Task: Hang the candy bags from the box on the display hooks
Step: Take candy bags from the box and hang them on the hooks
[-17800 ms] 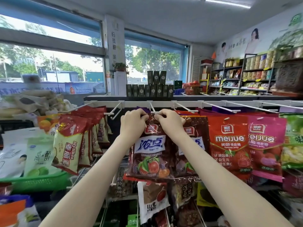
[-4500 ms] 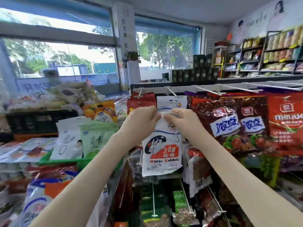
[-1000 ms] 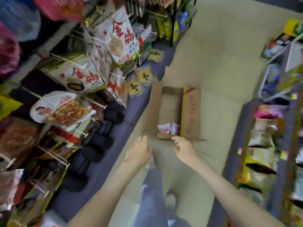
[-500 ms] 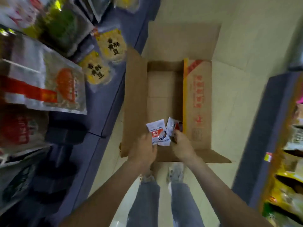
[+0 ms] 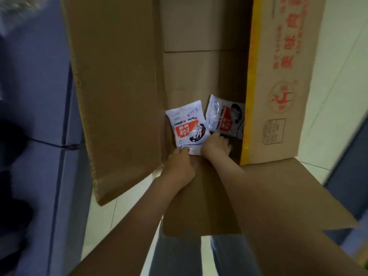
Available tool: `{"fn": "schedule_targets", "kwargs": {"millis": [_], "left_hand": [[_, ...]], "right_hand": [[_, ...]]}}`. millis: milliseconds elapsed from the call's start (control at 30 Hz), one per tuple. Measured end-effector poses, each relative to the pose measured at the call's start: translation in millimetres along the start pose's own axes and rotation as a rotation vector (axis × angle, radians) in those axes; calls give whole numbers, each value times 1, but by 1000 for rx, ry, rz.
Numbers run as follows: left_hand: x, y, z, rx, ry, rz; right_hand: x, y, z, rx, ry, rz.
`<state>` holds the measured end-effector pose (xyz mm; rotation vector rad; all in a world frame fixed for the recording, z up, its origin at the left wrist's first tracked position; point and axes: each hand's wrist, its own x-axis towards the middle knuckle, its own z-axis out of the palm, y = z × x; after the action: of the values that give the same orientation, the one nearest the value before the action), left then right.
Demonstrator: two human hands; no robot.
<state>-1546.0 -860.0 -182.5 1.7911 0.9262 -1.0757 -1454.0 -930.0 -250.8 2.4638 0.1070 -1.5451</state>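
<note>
Down at the near left corner of the box (image 5: pixel 199 72) floor, I am working both hands onto the candy bag (image 5: pixel 188 126) that is lying there with its print facing up. The left hand (image 5: pixel 179 166) is pinching the bag's near edge with curled fingers. The right hand (image 5: pixel 216 148) is bending its fingers over the bag's near right corner, and I cannot tell whether it is gripping or only resting there. A second candy bag (image 5: pixel 226 118) is leaning in the near right corner against the box's right wall, just beside the first and close to the right hand's fingertips; whether they are touching I cannot tell. I am worrying about the hold: the wrapper is looking glossy and the pinch is sitting only on the thin edge, so the bag may be slipping free as I am lifting. The right fingers, being so near the second candy bag, could be dragging it along or knocking it flat. The left flap (image 5: pixel 119 86) is standing tall beside the left wrist, and a hasty lift could be snagging the bag on it. The display hooks are not showing from this angle, so hanging is not yet begun for this bag.
</note>
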Motion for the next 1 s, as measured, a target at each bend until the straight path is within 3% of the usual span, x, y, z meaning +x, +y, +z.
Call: {"fn": "schedule_targets", "kwargs": {"millis": [133,233,433,500,600,700,800,900,1000], "left_hand": [[-22,6,-18,-52,142,3],[-63,25,-48,40,266,66],[-174,60,-140,147,348,368],[-222,66,-173,118,364,452],[-294,70,-205,70,436,584],[-379,76,-218,-75,484,568],[-459,63,-213,-397,536,509],[-534,34,-193,-503,708,440],[-602,-2,-161,-601,855,458]], "right_hand": [[-34,-17,-31,76,-1,-10],[-85,-29,-69,107,91,-193],[-252,-19,-156,-174,436,-655],[-313,-7,-182,-254,604,-726],[-398,6,-210,-257,716,-799],[-469,17,-227,-160,761,-903],[-537,28,-225,-53,806,-896],[-602,40,-209,20,611,-910],[-667,53,-183,189,545,-1072]]}}
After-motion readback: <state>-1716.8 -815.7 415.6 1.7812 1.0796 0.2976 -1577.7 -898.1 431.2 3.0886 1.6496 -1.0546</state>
